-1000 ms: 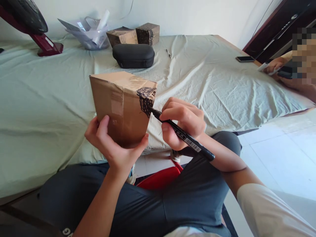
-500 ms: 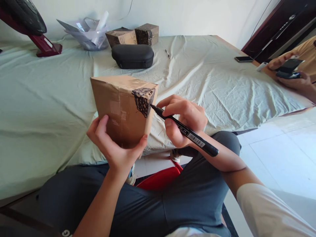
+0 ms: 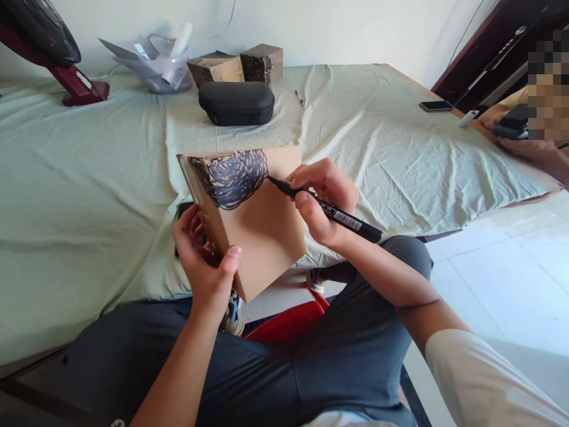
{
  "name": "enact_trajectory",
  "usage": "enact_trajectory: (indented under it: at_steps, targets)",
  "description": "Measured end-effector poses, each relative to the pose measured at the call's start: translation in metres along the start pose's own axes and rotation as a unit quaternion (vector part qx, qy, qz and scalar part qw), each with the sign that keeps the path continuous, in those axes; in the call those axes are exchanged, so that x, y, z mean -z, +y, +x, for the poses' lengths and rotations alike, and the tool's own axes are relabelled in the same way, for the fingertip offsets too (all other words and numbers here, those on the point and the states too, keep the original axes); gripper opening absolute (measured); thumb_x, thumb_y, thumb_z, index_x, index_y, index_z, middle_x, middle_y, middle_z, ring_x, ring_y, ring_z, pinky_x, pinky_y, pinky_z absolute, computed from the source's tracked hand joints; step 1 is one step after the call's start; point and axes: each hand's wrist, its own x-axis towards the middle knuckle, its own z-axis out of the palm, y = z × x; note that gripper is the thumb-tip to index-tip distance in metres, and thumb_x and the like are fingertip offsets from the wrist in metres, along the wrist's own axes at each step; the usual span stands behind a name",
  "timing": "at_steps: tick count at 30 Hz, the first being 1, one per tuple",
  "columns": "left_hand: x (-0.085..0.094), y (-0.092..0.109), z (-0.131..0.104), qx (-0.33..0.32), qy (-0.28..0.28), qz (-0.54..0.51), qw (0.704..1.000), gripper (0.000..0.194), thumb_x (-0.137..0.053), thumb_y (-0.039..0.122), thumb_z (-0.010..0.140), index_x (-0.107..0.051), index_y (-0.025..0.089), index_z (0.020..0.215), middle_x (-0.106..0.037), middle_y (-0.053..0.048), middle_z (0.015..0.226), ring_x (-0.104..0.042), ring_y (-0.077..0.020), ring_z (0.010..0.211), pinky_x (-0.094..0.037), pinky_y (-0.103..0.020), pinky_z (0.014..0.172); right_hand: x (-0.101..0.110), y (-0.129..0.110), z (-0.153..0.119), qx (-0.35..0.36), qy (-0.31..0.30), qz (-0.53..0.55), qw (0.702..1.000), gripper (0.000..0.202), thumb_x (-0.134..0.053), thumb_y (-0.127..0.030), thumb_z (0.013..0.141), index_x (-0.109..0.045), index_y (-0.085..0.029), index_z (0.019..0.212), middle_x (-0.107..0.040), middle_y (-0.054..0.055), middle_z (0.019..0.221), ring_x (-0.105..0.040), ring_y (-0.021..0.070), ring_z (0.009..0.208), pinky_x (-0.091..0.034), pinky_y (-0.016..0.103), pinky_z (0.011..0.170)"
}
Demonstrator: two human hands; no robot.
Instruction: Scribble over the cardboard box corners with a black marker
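Gripping the cardboard box [image 3: 271, 231] low beside the draped table [image 3: 89, 201], the left hand [image 3: 202, 261] likely steadies it — leaving the scribbled face [image 3: 240, 181] clear for the black marker [image 3: 349, 221] pinched in the right hand [image 3: 323, 198]

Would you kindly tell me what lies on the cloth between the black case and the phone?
In the head view, a slim pen-like item lies there on the cloth, nearer the black case than the phone.

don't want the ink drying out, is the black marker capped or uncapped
Uncapped: the marker in the right hand shows its bare narrow tip at the edge of the dark scribble on the cardboard box.
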Motion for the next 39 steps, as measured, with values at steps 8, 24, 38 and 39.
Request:
enact_trajectory:
  at_steps: [8, 24, 38, 39]
  targets:
    - [-0.002, -0.003, -0.001, -0.005, -0.008, -0.006, 1.000, 0.098, -0.093, 0.075, 0.074, -0.057, 0.035, 0.156, -0.064, -0.013, 0.155, -0.067, -0.0360, 0.138, -0.063, -0.050, 0.106, 0.000, -0.003, 0.006, -0.033, 0.012, 0.027, 0.999, 0.019, -0.057, -0.050, 0.105, -0.058, -0.031, 0.102, -0.064, -0.005, 0.072, -0.059, 0.0157, 0.057, -0.051, 0.034, 0.056]
    - [-0.004, -0.007, 0.003, 0.018, -0.003, -0.019, 1.000, 0.102, -0.094, 0.076, 0.065, -0.058, 0.033, 0.149, -0.066, -0.014, 0.150, -0.067, -0.0336, 0.132, -0.061, -0.043, 0.097, 0.003, 0.006, 0.001, 0.000, -0.008, 0.003, 1.000, 0.014, -0.062, -0.043, 0.106, -0.062, -0.030, 0.101, -0.063, -0.005, 0.072, -0.058, 0.0146, 0.055, -0.051, 0.032, 0.054]
    - [-0.006, -0.014, 0.005, 0.045, -0.007, -0.087, 0.995, 0.094, -0.095, 0.067, 0.066, -0.064, 0.029, 0.146, -0.071, -0.013, 0.140, -0.069, -0.0293, 0.118, -0.058, -0.036, 0.083, 0.008, 0.000, 0.006, -0.021, 0.032, -0.022, 0.999, 0.033, -0.064, -0.064, 0.108, -0.065, -0.031, 0.103, -0.064, -0.004, 0.070, -0.057, 0.0153, 0.051, -0.051, 0.033, 0.049]
    - [-0.006, -0.017, 0.005, 0.040, -0.006, -0.072, 0.997, 0.093, -0.093, 0.069, 0.067, -0.063, 0.029, 0.145, -0.071, -0.012, 0.137, -0.069, -0.0292, 0.115, -0.059, -0.037, 0.083, 0.009, -0.001, 0.008, -0.035, 0.034, -0.033, 0.998, 0.034, -0.064, -0.064, 0.108, -0.066, -0.030, 0.104, -0.063, -0.004, 0.069, -0.058, 0.0158, 0.052, -0.052, 0.033, 0.050]
